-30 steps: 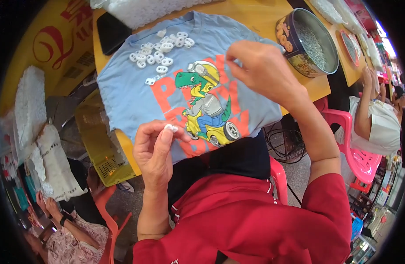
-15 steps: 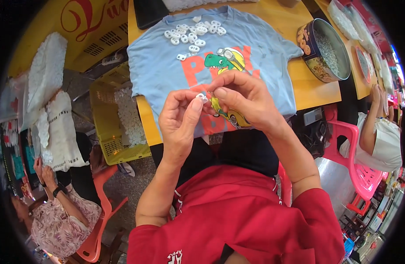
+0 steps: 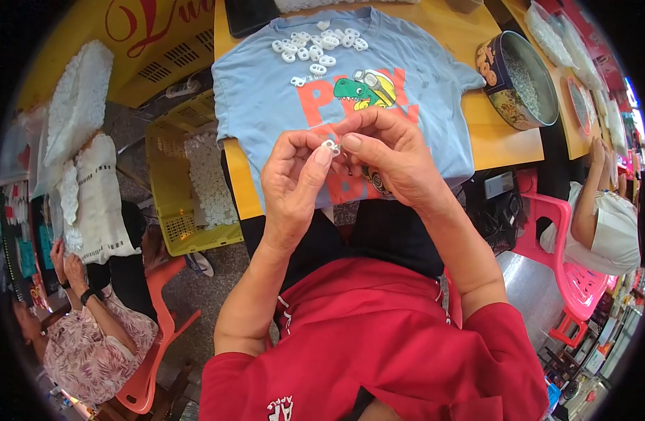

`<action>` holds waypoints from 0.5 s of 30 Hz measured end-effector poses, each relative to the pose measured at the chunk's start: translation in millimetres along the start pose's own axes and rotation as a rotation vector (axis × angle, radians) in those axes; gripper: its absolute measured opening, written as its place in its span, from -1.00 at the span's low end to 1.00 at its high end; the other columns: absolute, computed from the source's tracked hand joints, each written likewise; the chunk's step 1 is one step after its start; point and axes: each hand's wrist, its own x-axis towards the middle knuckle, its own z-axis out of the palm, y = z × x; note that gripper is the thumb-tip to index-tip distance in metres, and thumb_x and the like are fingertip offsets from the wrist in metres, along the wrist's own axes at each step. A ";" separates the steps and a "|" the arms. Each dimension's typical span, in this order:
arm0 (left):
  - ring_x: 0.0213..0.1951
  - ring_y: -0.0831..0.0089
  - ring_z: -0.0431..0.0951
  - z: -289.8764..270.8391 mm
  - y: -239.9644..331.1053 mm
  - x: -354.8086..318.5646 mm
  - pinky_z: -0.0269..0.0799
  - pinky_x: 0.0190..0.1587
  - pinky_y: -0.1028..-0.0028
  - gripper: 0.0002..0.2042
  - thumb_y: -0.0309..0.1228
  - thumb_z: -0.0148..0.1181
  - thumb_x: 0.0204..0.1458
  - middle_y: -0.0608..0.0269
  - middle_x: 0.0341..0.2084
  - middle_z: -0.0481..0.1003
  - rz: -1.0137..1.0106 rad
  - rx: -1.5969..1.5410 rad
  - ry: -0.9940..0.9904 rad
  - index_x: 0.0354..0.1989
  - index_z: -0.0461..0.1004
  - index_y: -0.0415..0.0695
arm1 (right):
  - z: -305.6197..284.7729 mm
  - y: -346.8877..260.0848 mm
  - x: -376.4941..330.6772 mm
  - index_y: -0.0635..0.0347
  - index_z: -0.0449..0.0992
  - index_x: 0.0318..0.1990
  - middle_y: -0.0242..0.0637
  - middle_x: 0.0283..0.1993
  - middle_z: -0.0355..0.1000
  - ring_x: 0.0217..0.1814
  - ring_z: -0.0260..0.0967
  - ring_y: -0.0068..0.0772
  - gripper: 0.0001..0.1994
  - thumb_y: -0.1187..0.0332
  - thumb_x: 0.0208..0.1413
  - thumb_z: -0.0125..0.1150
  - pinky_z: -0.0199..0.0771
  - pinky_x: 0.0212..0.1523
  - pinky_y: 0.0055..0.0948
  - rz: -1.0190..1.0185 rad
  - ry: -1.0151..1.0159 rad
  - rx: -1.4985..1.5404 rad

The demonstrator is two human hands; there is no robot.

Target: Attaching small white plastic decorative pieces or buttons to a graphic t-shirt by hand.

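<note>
Between the thumb and fingers of my left hand point(image 3: 294, 168) is a small white plastic cord stopper point(image 3: 330, 146) with two round holes. My right hand point(image 3: 389, 151) pinches close against its right side; whatever sits in those fingertips is too small to make out. Both hands are over a blue T-shirt point(image 3: 434, 91) with a printed dinosaur, spread across the table. Farther up the shirt lies a loose cluster of similar white cord stoppers point(image 3: 317, 52). A round tin point(image 3: 495, 81) at the right holds many small silvery metal pieces.
The yellow table point(image 3: 508, 144) runs under the shirt. To the left, a yellow plastic crate point(image 3: 164, 175) holds many white pieces. Co-workers sit on both sides, one near a pink chair point(image 3: 547, 217). Clear bags point(image 3: 547, 35) of pale pieces lie at the far right.
The cord stopper has turned so its two holes show more plainly, and my hands have shifted slightly right and up with it. The view has moved a little.
</note>
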 end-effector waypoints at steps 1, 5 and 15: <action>-0.33 0.55 0.49 0.6 0.2 0.0 0.43 -0.20 0.54 -0.87 -0.48 0.06 0.18 0.21 -0.33 0.47 -0.003 -0.003 0.006 -0.18 0.33 -0.27 | -0.3 0.0 0.2 0.30 0.46 -0.10 -0.34 -0.26 0.46 -0.36 0.38 -0.62 -0.83 0.48 0.17 0.16 0.43 -0.36 -0.60 0.000 0.000 0.000; -0.33 0.56 0.49 0.3 -0.2 0.1 0.42 -0.20 0.55 -0.88 -0.49 0.06 0.19 0.22 -0.33 0.46 -0.006 -0.007 0.016 -0.19 0.32 -0.27 | 0.9 0.4 0.5 0.30 0.45 -0.09 -0.33 -0.25 0.46 -0.35 0.39 -0.62 -0.82 0.48 0.17 0.16 0.44 -0.34 -0.60 -0.005 0.007 -0.023; -0.32 0.54 0.51 0.5 -0.4 0.9 0.46 -0.21 0.53 -0.89 -0.51 0.05 0.19 0.22 -0.33 0.46 -0.001 0.000 0.033 -0.18 0.33 -0.26 | 6.6 -1.4 -1.0 0.33 0.45 -0.10 -0.34 -0.23 0.45 -0.22 0.42 -0.58 -0.83 0.50 0.17 0.16 0.46 -0.25 -0.57 -0.171 0.002 -0.246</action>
